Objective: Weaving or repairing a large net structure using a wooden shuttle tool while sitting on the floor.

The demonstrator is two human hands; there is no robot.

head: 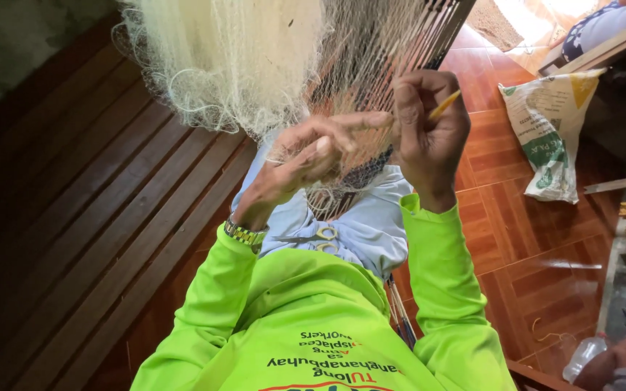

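The pale fishing net (255,65) hung before the chest, its mesh pinched by the left hand (306,156), fingers narrowed on the strands. The right hand (429,123) was closed around a yellow netting needle (445,105) (only its tip showed). Keeping the mesh taut would likely give even knots. Scissors (324,239) lay on the lap.

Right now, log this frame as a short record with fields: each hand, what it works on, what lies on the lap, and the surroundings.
left hand: pinches strands of the pale fishing net, fingers closed on the mesh
right hand: raised, closed around a thin yellow tool
wrist: metal watch on the left arm
lap: scissors on light blue cloth
clothing: bright green long sleeves
seat: dark wooden slat bench
floor: red-brown tiles, white and green sack standing on them
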